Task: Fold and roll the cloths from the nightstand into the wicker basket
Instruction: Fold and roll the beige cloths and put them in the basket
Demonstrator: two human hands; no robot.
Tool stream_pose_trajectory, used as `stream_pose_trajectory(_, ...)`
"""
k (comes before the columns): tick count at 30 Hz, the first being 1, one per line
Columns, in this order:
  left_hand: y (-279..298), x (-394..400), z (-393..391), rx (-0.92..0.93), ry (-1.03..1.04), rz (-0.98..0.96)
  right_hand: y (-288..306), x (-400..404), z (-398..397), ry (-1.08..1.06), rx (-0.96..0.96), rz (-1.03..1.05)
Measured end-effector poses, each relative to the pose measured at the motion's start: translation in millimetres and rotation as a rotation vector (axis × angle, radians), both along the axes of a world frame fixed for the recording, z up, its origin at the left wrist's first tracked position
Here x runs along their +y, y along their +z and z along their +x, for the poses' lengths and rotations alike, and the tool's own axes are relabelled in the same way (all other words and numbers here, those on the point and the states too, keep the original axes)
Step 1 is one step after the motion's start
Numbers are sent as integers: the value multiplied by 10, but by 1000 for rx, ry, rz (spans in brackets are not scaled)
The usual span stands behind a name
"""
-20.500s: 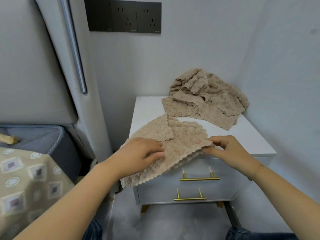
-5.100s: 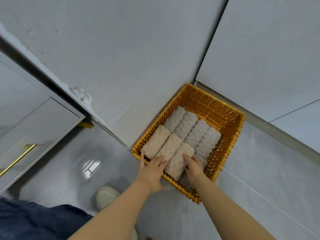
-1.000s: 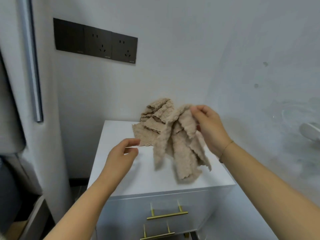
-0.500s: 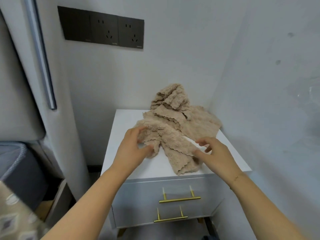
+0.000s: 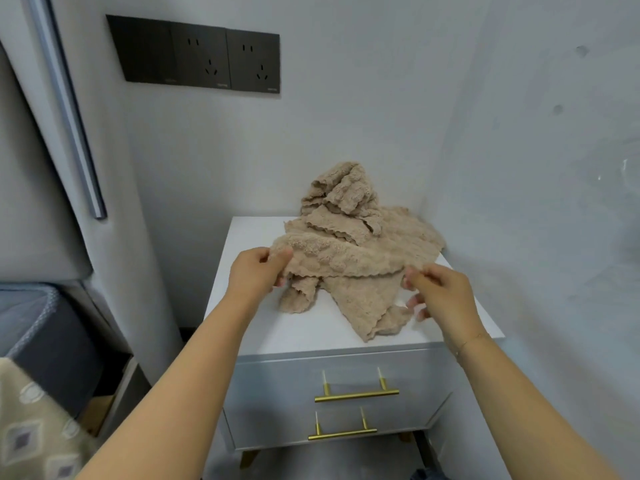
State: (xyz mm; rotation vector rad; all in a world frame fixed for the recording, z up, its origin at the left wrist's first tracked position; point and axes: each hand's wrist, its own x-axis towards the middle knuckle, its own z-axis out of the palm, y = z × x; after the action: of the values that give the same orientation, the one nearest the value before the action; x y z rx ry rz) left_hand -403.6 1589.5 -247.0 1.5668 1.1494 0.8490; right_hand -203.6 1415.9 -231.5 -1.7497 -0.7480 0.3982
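A beige textured cloth (image 5: 346,261) hangs stretched between my hands just above the white nightstand (image 5: 311,330). My left hand (image 5: 256,275) pinches its left corner. My right hand (image 5: 440,289) pinches its right edge, with the lower fingers spread. The cloth's lower part droops onto the nightstand top. Behind it, a pile of more beige cloths (image 5: 349,206) sits at the back right corner of the nightstand. The wicker basket is out of view.
The nightstand has two drawers with gold handles (image 5: 356,396). Walls close in behind and on the right. A black socket panel (image 5: 197,53) is on the back wall. A bed with a padded headboard (image 5: 31,168) and patterned bedding (image 5: 31,427) lies at the left.
My hands have moved apart and lifted the cloth's top edge, spreading it out between them. Half a second ago it lay bunched on the nightstand under both hands.
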Motion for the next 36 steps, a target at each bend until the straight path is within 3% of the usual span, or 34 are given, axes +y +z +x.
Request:
stream_pose_trajectory(2, 87, 6, 2, -231, -38, -257, 103, 74, -39, 8, 314, 173)
stream_pose_trajectory(4, 136, 45, 2, -393, -98, -379, 169, 198, -91, 8, 459, 317)
stream_pose_trajectory(8, 324, 9, 46, -624, -142, -246, 315, 447, -213, 41, 583, 621)
stream_pose_trajectory(11, 506, -35, 2, -700, -96, -26, 459, 491, -267, 118, 533, 768)
stream_pose_trajectory(15, 609, -86, -262, -505, -58, 266, 525, 336, -315, 141, 413, 779)
stream_pose_trajectory(18, 533, -222, -541, -218, -45, 392, 455, 79, -324, 176, 288, 637)
stream_pose_trajectory(24, 260, -444, -1066, 330, -201, 377, 120, -322, -265, 400, -62, 227)
stream_pose_trajectory(27, 153, -465, -1212, 445, -235, 312, -26, -405, -292, 364, -124, 142)
stream_pose_trajectory(31, 99, -542, -1352, 439, -401, 272, -82, -509, -314, 380, -217, 2)
stream_pose_trajectory(36, -25, -513, -1470, 653, -610, 390, 0, -510, -331, 354, -108, 64)
